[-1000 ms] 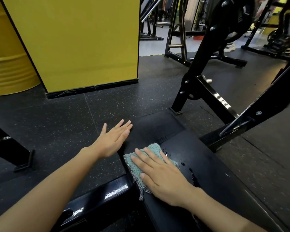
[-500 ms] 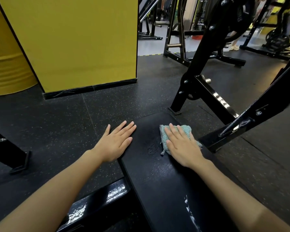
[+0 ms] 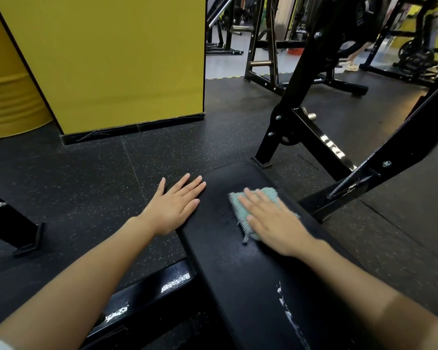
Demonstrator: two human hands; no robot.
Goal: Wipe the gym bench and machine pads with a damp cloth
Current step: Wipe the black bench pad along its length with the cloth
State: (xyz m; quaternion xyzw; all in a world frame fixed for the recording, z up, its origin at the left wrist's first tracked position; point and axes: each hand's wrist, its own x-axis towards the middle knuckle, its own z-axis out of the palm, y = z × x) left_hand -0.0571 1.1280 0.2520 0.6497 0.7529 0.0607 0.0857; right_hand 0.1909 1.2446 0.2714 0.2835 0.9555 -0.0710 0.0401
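Teal cloth (image 3: pixel 262 198) lies flat on black bench (image 3: pixel 238 261).

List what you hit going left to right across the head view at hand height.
Black frame foot → left hand → bench pad → cloth under right hand → slanted machine frame.

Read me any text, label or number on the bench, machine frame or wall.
None is readable.
bench pad: faint mark left of the cloth, too blurred to read; the white marks nearer look like scuffs.
machine frame: bright glints only, no letters.
yellow wall: blank.
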